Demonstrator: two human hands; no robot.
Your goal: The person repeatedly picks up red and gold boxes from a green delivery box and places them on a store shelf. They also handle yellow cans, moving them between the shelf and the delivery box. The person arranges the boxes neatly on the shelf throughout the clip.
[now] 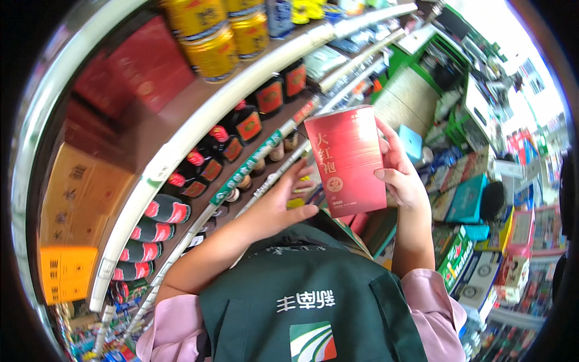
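Note:
A red cardboard box (348, 167) with gold lettering is held up in front of my chest. My right hand (400, 178) grips it along its right edge, the thumb on the front face and the other fingers partly hidden behind. To the left of the box is my left hand (282, 199), empty, with thumb and fingers apart. It appears clear of the box, close to the shelf edge. Below both hands is the dark green apron (312, 285) on my body, bearing writing.
Shelves (253, 86) curve along my left, carrying gold cans (210, 52), dark bottles with red-orange labels (249, 124) and dark bottles lying down (156, 230). Orange-brown cartons (86, 194) stand at far left. Stacked goods, including a green beer carton (457, 258), crowd the right. A counter (479, 108) stands beyond.

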